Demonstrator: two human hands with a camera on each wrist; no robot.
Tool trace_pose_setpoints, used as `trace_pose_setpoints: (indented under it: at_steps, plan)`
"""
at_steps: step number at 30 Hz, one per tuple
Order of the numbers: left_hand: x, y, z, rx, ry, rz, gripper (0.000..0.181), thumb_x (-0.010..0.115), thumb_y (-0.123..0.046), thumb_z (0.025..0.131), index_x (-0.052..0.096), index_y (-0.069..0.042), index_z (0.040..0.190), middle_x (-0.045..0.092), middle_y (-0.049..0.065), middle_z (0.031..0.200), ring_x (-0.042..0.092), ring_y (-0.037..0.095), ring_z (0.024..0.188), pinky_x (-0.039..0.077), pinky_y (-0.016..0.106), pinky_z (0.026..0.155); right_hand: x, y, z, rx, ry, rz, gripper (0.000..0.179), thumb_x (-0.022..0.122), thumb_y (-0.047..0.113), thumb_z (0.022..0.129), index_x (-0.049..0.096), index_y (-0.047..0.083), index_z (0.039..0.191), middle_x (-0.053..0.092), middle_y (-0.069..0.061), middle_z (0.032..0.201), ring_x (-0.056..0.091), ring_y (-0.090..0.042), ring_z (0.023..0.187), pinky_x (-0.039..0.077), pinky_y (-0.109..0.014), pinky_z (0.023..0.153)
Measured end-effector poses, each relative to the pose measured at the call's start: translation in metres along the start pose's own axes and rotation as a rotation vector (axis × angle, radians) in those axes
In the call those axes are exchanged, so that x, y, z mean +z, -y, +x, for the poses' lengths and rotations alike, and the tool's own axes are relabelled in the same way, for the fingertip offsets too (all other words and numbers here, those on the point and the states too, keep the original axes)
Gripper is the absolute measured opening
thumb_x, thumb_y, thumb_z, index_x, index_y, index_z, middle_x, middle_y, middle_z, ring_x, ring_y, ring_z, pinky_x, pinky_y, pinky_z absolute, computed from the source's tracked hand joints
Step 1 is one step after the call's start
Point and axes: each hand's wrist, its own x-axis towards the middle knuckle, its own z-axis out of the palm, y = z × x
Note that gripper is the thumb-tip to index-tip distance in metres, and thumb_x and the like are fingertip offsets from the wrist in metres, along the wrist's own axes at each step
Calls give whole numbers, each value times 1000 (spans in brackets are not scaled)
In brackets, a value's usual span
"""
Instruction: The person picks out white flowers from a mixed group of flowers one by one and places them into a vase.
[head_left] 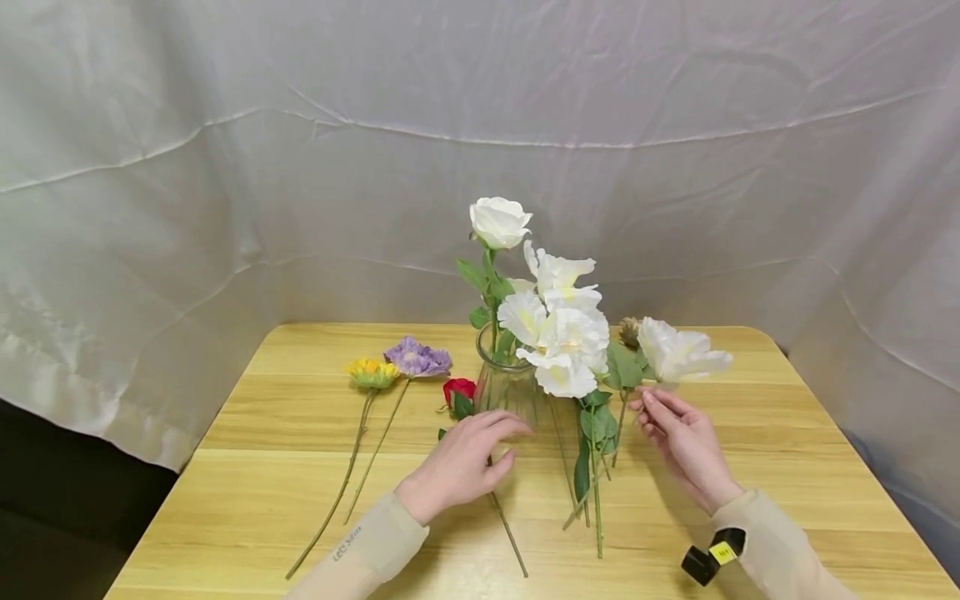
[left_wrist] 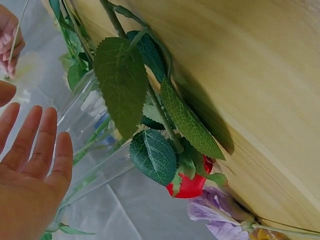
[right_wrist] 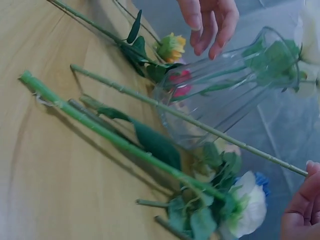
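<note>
A clear glass vase point(head_left: 510, 396) stands upright on the table, with a white rose point(head_left: 500, 222) rising from its mouth. My left hand point(head_left: 468, 454) is beside the front left of the vase. Its fingers point(left_wrist: 47, 135) are extended with nothing between them, and the red rose point(head_left: 459, 389) lies close by. On the other side, my right hand point(head_left: 686, 446) pinches a thin green stem point(right_wrist: 190, 117) between thumb and fingertips. That stem slants across in front of the vase in the right wrist view. A large white bloom point(head_left: 682, 354) shows just above the right fingertips.
Left of the vase lie a yellow flower point(head_left: 373, 373) and a purple flower point(head_left: 417, 357). White ruffled blooms point(head_left: 564, 350) overlap the vase's right side, with leafy stems point(head_left: 597, 433) below them. A dried brown flower head point(head_left: 630, 331) is farther right. Grey cloth point(head_left: 615, 192) hangs behind the table point(head_left: 247, 467).
</note>
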Motion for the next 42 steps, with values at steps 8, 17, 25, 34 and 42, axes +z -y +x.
trace_pose_setpoints:
  at_steps: [8,17,25,34,42]
  plan:
    - [-1,6,-3,-48,-107,-46,32,66,-11,94,66,-13,126,69,-2,124,68,17,112,58,34,97,15,13,-5,-195,-4,-58,16,62,13,100,73,17,111,76,3,95,66,-2,78,58,-14,72]
    - [2,14,-2,-210,-328,-119,31,69,-14,93,65,-8,122,69,7,113,68,24,101,60,39,86,40,31,-12,-424,-81,-237,16,60,7,100,74,11,108,76,4,83,64,-3,69,56,-15,64]
    - [-3,25,17,-402,-295,-339,80,77,-34,88,39,-6,152,50,15,150,52,36,135,45,55,113,57,45,-15,-495,-87,-255,16,60,5,99,73,4,108,76,4,83,63,-7,67,55,-18,63]
    - [-17,44,45,-378,-140,-568,89,87,-22,79,39,-18,153,51,8,151,47,31,140,40,58,116,69,57,-9,-588,-89,-228,17,61,0,98,71,-9,109,76,2,79,64,-7,64,54,-18,62]
    - [-21,49,55,-352,-107,-616,80,87,-16,78,46,-15,148,60,7,140,60,33,125,54,48,103,73,63,-10,-626,-60,-199,18,60,-2,98,71,-8,109,76,2,79,64,-7,64,54,-18,61]
